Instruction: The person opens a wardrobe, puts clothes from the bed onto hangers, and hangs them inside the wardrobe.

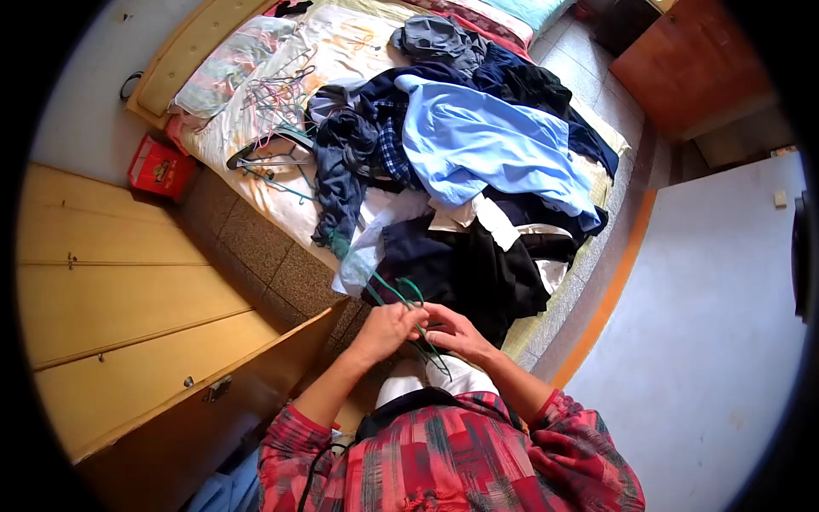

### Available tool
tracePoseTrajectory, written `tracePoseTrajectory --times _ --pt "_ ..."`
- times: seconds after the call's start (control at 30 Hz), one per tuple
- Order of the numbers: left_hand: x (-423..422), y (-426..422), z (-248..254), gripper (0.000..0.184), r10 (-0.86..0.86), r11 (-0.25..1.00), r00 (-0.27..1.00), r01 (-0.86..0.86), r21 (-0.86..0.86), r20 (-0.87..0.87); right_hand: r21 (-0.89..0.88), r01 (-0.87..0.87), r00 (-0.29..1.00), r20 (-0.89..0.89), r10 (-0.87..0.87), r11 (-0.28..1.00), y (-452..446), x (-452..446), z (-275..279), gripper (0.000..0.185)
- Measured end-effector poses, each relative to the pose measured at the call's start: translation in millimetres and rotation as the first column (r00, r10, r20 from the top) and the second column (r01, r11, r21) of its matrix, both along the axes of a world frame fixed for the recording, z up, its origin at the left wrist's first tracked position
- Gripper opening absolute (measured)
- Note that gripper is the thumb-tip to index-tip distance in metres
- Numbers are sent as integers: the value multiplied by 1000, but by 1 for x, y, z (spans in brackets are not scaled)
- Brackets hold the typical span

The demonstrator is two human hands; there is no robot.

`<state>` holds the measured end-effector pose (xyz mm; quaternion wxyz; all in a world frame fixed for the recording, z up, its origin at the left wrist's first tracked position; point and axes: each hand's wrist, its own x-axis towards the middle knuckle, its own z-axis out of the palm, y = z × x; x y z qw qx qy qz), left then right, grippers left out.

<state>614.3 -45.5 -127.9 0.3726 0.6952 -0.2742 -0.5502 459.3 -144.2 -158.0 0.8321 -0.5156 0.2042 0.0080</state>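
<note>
A green wire clothes hanger (410,288) runs between my two hands, close in front of my lap. My left hand (391,332) is closed around it. My right hand (459,333) touches my left and has its fingers curled on the hanger, with part of the grip hidden. The hanger's lower end (445,370) pokes out below the hands. Just beyond lies a heap of clothes on the bed: dark garments (478,273), a light blue shirt (486,141) on top, and a thin whitish piece (363,260) near the hanger.
Several loose hangers (277,94) lie on the bed's left side (226,158), near a pillow (235,64). A red box (160,166) stands on the floor. An open wooden cabinet door (230,392) is close at my left; a pale panel (674,324) is at right.
</note>
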Motion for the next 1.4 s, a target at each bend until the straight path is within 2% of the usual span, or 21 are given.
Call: tracePoseTrajectory --times 0.03,0.1,0.13,0.17,0.27,0.3,0.37,0.43,0.47,0.5,0.53,0.6,0.63,0.7,0.83,0.9,1.03,1.1,1.17,1.23,1.4 --pt "-3 -4 -4 31 -134 991 958 131 27 254 127 28 999 19 -31 991 -3 10 2 53" --pt "-18 5 -35 29 -116 978 912 174 -115 392 -21 109 993 -48 -110 994 -5 25 -13 24" --pt "-24 -4 -30 25 -41 999 977 37 23 212 -221 92 994 -40 -104 971 -10 32 -21 18" --pt "-25 -8 -22 26 -15 997 958 36 -71 285 -410 75 995 -33 -97 909 -17 37 -27 15" --pt "-17 -18 -11 32 -224 968 876 249 -3 427 -286 136 975 -133 -180 949 -57 58 -34 13" --pt "-14 -22 0 35 -142 975 897 199 -96 418 -543 225 974 97 -206 809 -78 67 -55 11" --pt "-9 -13 -10 37 -6 1000 987 9 -14 162 -245 -16 997 -80 -4 969 -134 74 -56 12" --pt "2 -3 -11 34 62 998 987 -65 14 146 -199 -171 971 -200 131 965 -184 84 -46 11" --pt "5 4 -12 32 131 990 983 -138 44 128 -243 -194 970 -195 148 950 -208 84 -95 18" --pt "7 14 -19 31 205 976 972 -213 56 116 -442 -79 976 -216 -20 893 -233 91 -119 21" --pt "7 23 -23 30 239 964 964 -250 96 115 -815 -150 943 -287 -166 560 -257 97 -150 22" --pt "6 36 -30 29 290 941 953 -301 154 90 -979 -131 923 -177 -342 154 -286 101 -198 36" --pt "5 42 -33 29 310 932 948 -317 177 64 -966 -195 893 -247 -377 172 -292 105 -207 43" --pt "2 47 -34 29 344 912 939 -334 237 -1 -916 -360 831 -401 -385 175 -301 116 -225 30" --pt "-1 50 -41 29 369 889 929 -361 280 26 -897 -424 728 -419 -543 124 -303 137 -239 15" --pt "1 47 -34 29 380 902 925 -377 213 28 -958 -272 741 -272 -614 96 -304 138 -226 12" --pt "11 47 -18 28 353 920 932 -362 147 85 -960 194 878 78 -473 201 -329 116 -174 18" --pt "17 50 -11 28 340 931 932 -352 96 123 -744 446 889 302 -344 498 -347 98 -155 15" --pt "23 51 -5 28 338 939 933 -343 28 121 -354 438 892 56 -448 826 -335 70 -64 14" --pt "31 53 -5 29 285 958 944 -288 -6 169 -182 495 865 197 -462 850 -336 45 -14 12" --pt "44 45 27 31 141 987 898 -95 -129 416 -155 568 802 323 -502 808 -291 -4 127 19"
